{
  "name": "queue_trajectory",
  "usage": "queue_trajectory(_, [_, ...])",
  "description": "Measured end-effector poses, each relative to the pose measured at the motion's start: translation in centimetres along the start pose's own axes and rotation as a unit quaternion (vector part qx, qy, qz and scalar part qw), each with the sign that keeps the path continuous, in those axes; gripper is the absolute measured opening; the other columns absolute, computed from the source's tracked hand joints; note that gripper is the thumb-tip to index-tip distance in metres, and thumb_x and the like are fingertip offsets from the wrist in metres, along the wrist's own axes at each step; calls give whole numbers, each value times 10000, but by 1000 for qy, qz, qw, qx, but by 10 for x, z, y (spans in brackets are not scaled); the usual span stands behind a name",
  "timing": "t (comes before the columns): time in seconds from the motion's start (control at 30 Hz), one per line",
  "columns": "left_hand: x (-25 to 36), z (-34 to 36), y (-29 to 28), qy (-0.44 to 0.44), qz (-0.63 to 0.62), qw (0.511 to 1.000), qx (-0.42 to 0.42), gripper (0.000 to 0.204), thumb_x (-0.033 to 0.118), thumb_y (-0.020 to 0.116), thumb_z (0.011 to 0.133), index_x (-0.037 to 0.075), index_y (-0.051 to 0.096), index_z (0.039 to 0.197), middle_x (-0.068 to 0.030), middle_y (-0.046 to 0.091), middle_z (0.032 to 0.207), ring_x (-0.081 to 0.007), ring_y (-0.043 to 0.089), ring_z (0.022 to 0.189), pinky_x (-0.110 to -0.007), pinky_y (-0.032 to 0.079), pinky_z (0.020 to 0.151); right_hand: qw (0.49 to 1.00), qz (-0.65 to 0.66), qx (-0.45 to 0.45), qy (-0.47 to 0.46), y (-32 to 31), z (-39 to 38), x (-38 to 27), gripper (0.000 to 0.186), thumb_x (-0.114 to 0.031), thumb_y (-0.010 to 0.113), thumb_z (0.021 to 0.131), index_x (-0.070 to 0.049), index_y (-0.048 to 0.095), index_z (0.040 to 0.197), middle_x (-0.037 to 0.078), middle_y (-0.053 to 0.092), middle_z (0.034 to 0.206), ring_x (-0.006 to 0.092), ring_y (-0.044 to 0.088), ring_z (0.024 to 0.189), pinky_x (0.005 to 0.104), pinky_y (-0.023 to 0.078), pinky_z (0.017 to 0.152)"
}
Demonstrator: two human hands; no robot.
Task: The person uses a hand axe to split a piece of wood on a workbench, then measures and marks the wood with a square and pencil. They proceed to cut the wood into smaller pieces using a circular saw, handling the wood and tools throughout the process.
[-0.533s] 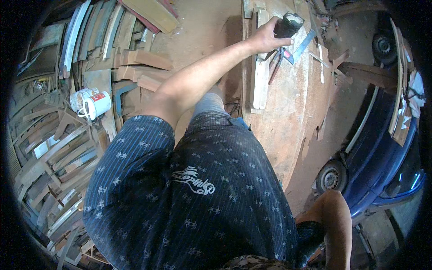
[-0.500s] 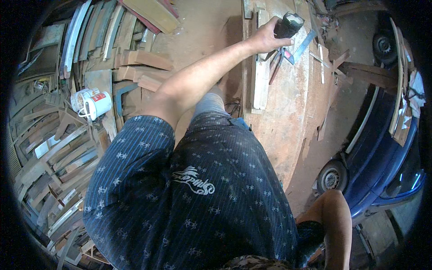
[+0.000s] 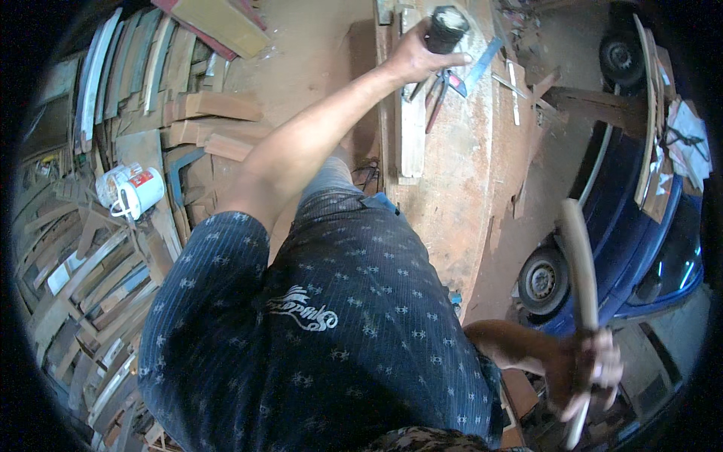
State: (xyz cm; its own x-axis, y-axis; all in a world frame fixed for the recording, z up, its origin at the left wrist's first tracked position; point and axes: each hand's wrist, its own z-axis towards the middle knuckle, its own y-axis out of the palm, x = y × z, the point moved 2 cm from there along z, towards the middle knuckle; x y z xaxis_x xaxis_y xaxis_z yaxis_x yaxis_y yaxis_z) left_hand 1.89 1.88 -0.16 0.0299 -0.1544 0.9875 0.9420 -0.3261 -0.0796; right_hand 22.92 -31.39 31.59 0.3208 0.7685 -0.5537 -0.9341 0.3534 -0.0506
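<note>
My left hand (image 3: 410, 60) reaches over the far end of the workbench (image 3: 456, 203), its fingers closed around a dark cylinder (image 3: 446, 34) with a whitish top. Just beneath that hand lie a hand tool with dark red handles (image 3: 435, 105) and a flat blue strip (image 3: 483, 64). A pale wooden batten (image 3: 411, 139) runs along the bench's left side. At the lower right, my right hand (image 3: 586, 369) grips a long, slightly curved wooden stick (image 3: 580, 264) near its lower end. The stick stands roughly upright in the picture, and the hand is somewhat blurred.
Stacked wood offcuts (image 3: 98, 256) fill the left side, with a white bucket (image 3: 141, 192) among them. A blue car (image 3: 640, 248) stands to the right, with boards (image 3: 654, 135) on it. Thin wood scraps (image 3: 516, 98) lie along the bench's right side.
My right hand has come into view with the wooden stick in it; before, only the bent arm showed. My left hand keeps hold of the dark cylinder. The whole view has shifted slightly.
</note>
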Motion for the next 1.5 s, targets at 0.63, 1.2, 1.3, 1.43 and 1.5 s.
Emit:
queue_trajectory(0.63, [-32, 20, -17, -55, -55, 997, -12, 503, 381, 868, 796, 25, 678, 1096, -33, 700, 990, -135, 639, 930, -322, 532, 886, 799, -45, 105, 591, 54, -94, 107, 245, -114, 643, 909, 6, 498, 1065, 96, 548, 645, 173, 529, 473, 322, 481, 446])
queue_trajectory(1.2, [-27, 14, -18, -36, 1, 999, 27, 580, 454, 859, 784, 45, 670, 1149, -81, 719, 1067, -165, 674, 1001, -338, 538, 929, 786, -25, -51, 615, 91, -73, 138, 328, -266, 629, 954, 11, 511, 1086, 79, 566, 674, 160, 563, 498, 293, 475, 460])
queue_trajectory(1.3, [-11, 5, -15, -6, -8, 1000, 13, 592, 462, 864, 773, 47, 678, 1151, -88, 724, 1094, -173, 675, 1030, -342, 531, 945, 800, -44, -73, 594, 98, -43, 146, 382, -352, 535, 1011, 20, 525, 1092, 95, 577, 705, 170, 550, 496, 289, 453, 462])
queue_trajectory(1.43, [-7, 6, -19, -6, 5, 1000, 7, 576, 434, 868, 777, 46, 679, 1158, -83, 726, 1106, -174, 674, 1037, -347, 525, 954, 839, -129, -73, 523, 112, 12, 149, 440, -396, 467, 1017, 33, 530, 1096, 119, 563, 661, 184, 521, 485, 295, 433, 459])
queue_trajectory(1.5, [-4, 6, -19, -30, -2, 999, 17, 571, 435, 868, 777, 49, 681, 1154, -84, 725, 1107, -174, 674, 1037, -350, 525, 955, 864, -116, -63, 486, 118, 35, 148, 469, -409, 465, 1017, 40, 523, 1136, 128, 554, 661, 186, 509, 493, 303, 432, 467])
